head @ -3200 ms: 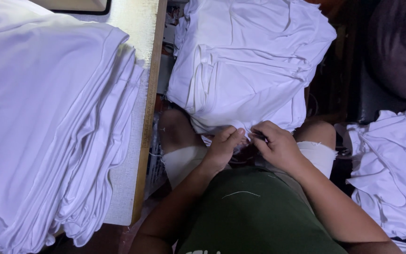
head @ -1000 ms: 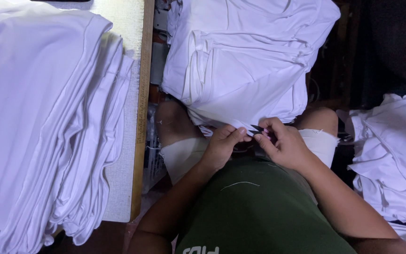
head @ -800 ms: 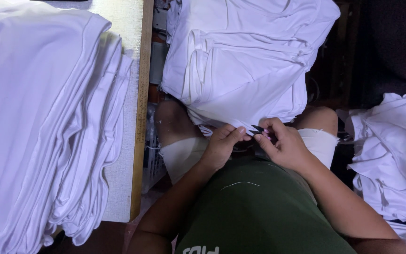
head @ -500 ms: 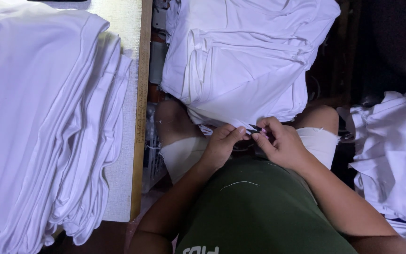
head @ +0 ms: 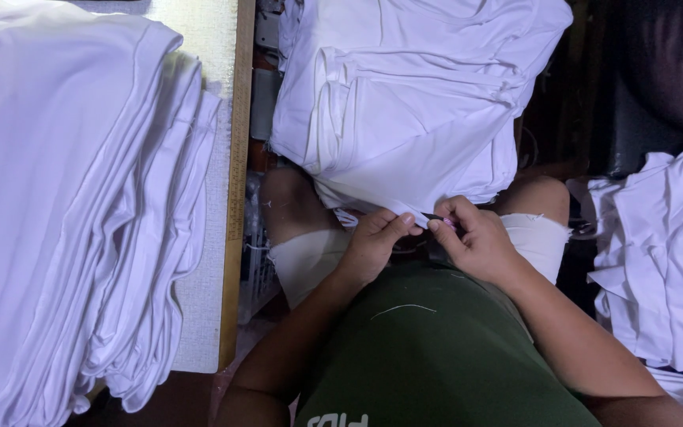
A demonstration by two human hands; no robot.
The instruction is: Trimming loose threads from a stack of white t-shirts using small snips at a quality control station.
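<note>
A pile of white garments (head: 413,103) rests over my knees and in front of me. My left hand (head: 377,241) pinches the near edge of the lowest white garment (head: 393,204) between thumb and fingers. My right hand (head: 472,237) sits close beside it, closed on a small dark tool (head: 436,217) with a pink bit showing at the fingers; its tip meets the same fabric edge. What kind of tool it is cannot be made out. Both hands hover just above my lap and green shirt (head: 428,348).
A tall stack of folded white garments (head: 65,205) lies on a pale table (head: 215,237) with a wooden edge at my left. More white cloth (head: 666,253) is heaped at my right. Dark space lies behind at the top right.
Both hands stay at the same fabric edge with only slight finger shifts. The view has drifted a little, and the white heap at the right sits differently in frame.
</note>
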